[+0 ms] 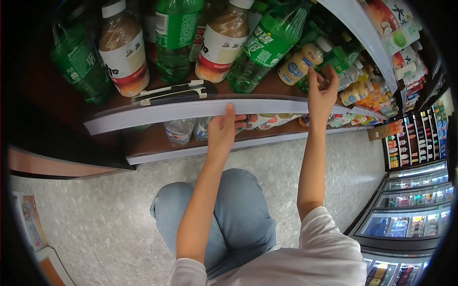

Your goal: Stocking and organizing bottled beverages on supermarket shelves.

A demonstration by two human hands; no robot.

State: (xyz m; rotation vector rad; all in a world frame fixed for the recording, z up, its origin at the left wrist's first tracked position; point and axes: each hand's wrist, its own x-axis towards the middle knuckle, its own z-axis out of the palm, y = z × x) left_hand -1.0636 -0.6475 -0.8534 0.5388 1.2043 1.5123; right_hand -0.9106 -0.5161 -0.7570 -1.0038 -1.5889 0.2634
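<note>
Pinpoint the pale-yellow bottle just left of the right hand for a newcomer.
Find the white-edged brown shelf in the upper half. Follow it rightward to the right hand; the bottle is just left of its fingers. Pale yellow with a white cap, it's smaller than the green bottle on its left.

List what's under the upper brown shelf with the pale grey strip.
Clear plastic bottles and red-and-white packages on a lower brown shelf; the pale grey strip hides their tops, the left hand more.

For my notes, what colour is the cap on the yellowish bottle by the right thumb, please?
In the head view, the cap is white.
</note>
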